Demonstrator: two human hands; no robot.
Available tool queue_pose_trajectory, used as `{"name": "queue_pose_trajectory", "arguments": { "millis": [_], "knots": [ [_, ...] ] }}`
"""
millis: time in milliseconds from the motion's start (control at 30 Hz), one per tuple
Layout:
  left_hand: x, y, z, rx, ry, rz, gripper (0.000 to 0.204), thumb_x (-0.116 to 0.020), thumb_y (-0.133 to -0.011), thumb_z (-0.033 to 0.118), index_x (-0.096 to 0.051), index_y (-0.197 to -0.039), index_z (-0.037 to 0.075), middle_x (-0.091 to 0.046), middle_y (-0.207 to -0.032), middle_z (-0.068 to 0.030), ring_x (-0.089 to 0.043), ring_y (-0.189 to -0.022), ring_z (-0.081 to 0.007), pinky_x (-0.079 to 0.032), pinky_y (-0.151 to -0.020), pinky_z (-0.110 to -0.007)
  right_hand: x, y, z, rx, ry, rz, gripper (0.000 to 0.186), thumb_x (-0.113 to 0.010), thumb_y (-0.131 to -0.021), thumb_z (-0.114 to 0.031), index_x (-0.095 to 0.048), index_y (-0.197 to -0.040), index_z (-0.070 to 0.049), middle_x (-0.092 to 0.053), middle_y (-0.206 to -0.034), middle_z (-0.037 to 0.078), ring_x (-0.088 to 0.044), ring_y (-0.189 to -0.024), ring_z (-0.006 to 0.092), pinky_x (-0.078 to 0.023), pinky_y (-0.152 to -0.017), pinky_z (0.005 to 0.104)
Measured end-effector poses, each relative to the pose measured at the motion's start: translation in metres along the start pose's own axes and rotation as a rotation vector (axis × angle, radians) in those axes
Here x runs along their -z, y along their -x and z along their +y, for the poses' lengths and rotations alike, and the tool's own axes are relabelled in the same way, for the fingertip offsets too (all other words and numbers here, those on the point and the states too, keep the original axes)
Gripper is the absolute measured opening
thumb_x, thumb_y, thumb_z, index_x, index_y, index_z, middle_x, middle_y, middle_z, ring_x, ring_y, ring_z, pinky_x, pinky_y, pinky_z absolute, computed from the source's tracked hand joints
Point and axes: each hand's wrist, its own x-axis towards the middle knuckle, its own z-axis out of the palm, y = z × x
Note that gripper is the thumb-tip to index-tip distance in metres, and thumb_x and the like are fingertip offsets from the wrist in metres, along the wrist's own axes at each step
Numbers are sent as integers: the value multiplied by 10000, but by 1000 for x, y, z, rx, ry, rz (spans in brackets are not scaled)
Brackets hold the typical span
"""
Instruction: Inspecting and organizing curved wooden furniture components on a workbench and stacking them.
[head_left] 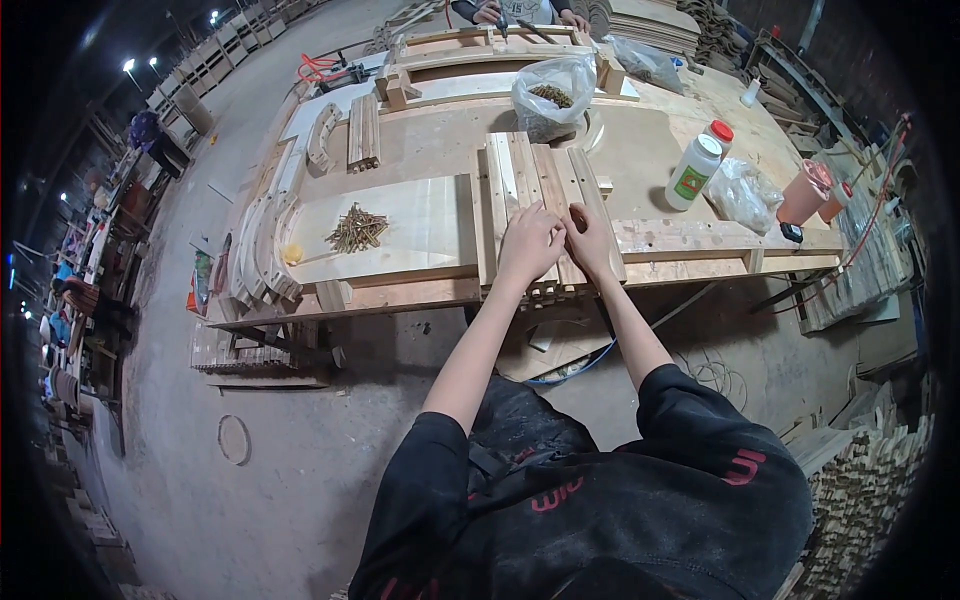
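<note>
A bundle of wooden slats [520, 180] lies side by side at the table's near edge, with small holes along some of them. My left hand [532, 243] rests on the slats, its fingers fairly straight and pointing away to the right. Close beside it, my right hand [590, 240] is on the right-hand slats, fingers curled in toward the thumb. Whatever may be in that curl is too small to make out. To the left, a pile of brass-coloured screws or bolts [357, 229] lies on a pale board [420, 215].
Curved wooden pieces [262, 245] line the table's left end. Behind the slats stands a plastic bag of hardware [552, 98]. Toward the right are a white bottle [692, 172], a clear bag [745, 195] and a pink container [804, 192]. Across the table, another person's hands hold a power tool [502, 25].
</note>
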Motion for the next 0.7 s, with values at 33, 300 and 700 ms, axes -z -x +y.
{"name": "queue_pose_trajectory", "arguments": {
  "millis": [33, 300, 700],
  "knots": [
    [0, 0, 0, -1, 0, -1, 161, -595, -832, 213, -635, -864, 61, -647, -1016, -85, -496, -1177, -335, -337, -1015, -447, 1, 0, -1, -5, 8, -4, 397, -634, -838, -269, -593, -1129, -1, -642, -1059, 181, -625, -995, 294, -484, -860, 351],
    [-2, 2, -2, -21, 11, 21, 166, -593, -832, 217, -635, -859, 59, -646, -1028, -72, -496, -1175, -331, -332, -1016, -446, -1, 0, 1, -6, 16, 4, 381, -635, -838, -261, -598, -1117, -3, -649, -1037, 173, -635, -965, 283, -491, -841, 351],
    [-1, -1, -1, -24, -6, 5, 172, -593, -833, 224, -636, -859, 60, -645, -1022, -81, -496, -1179, -323, -333, -1017, -443, 0, -2, 2, -16, -6, 4, 364, -638, -838, -244, -600, -1110, -6, -652, -1030, 165, -636, -967, 267, -490, -843, 340]
  ]
}}
